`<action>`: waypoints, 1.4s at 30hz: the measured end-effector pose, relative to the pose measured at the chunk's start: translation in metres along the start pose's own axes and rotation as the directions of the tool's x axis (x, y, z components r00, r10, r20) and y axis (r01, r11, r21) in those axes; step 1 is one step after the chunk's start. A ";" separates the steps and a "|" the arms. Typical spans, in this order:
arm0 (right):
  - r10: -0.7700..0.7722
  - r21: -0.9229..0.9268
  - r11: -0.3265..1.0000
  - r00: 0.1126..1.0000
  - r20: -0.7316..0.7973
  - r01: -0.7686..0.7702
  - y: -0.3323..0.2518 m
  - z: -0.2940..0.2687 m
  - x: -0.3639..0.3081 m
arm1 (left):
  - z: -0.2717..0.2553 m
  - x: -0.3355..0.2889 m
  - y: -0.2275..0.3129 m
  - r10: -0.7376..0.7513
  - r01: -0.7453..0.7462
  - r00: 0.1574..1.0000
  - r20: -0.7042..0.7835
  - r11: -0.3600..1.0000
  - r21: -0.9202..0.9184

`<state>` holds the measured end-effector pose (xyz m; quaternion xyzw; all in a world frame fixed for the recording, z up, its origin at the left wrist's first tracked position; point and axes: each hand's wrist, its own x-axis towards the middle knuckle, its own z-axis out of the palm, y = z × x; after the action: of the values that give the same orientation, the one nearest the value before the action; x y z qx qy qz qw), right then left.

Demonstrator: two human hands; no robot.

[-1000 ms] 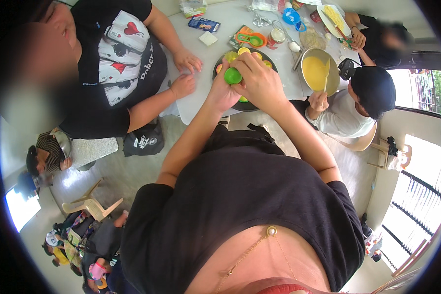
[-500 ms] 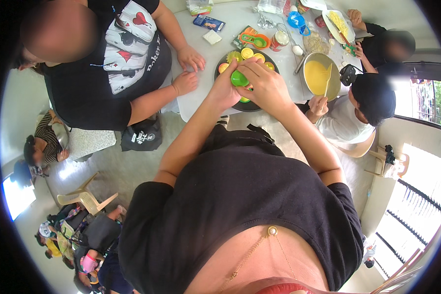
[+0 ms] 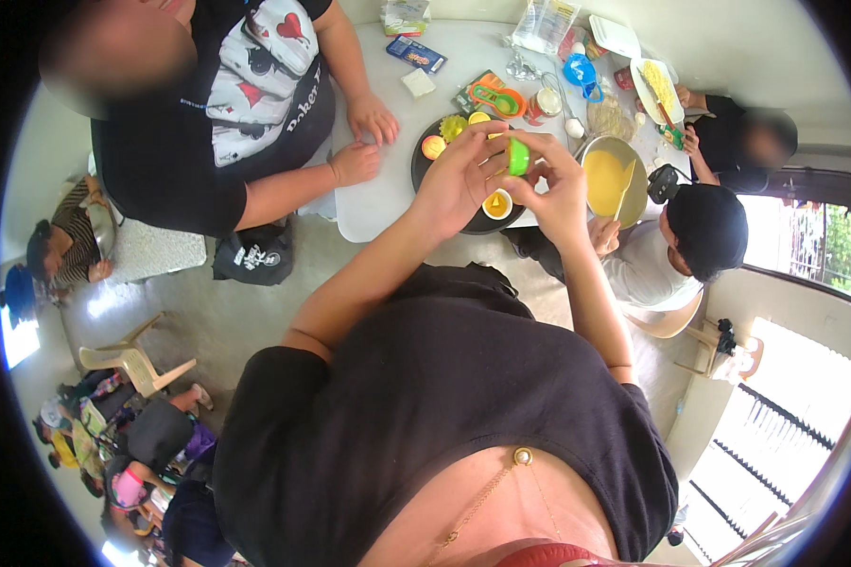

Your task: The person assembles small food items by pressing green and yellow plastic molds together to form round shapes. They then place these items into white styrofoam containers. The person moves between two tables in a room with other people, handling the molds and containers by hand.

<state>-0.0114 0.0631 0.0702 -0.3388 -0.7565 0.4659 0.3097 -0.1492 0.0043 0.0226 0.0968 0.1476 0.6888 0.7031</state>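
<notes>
Table [image 3: 378, 213]: white, rounded near corner
Green baking cup [image 3: 518, 159]: held up above black round tray [image 3: 423, 170], between both hands
Handling: probably light, flexible, maybe slick; best taken by rim or sidewall, squeezed gently
Look: bright green, shallow, tipped onto its side
Right hand [image 3: 556, 184]: apparently pinching green baking cup, thumb against fingers
Left hand [image 3: 459, 180]: fingers spread just beside; can't tell whether touching
Tray contents: yellow-filled cup [image 3: 497, 205], others partly hidden
Farther right: metal bowl [image 3: 637, 197], yellow batter-like mix

cannot see much of dark round tray [image 3: 420, 170] behind left hand [image 3: 459, 181] and right hand [image 3: 562, 189] | cannot tell contents of green cup [image 3: 519, 158] | blurred: head [image 3: 118, 64] at upper left | too small to make out: lower-left group [image 3: 151, 439]
</notes>
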 end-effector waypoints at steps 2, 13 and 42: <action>-0.026 0.195 0.980 0.999 -0.019 0.029 0.002 -0.004 -0.001 | 0.016 -0.005 -0.001 0.109 -0.109 0.994 0.001 0.992 0.070; -0.049 0.486 0.869 0.995 -0.092 0.088 -0.006 0.000 -0.012 | 0.044 -0.012 -0.002 0.448 -0.438 0.869 0.211 0.497 0.749; -0.316 0.000 0.948 0.945 -0.080 0.317 -0.012 -0.017 -0.011 | 0.051 -0.009 0.006 0.477 -0.589 0.750 0.459 0.166 0.791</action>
<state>0.0050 0.0587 0.0858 -0.2294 -0.7852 0.4010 0.4124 -0.1370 -0.0010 0.0732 0.5427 0.4161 0.6856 0.2498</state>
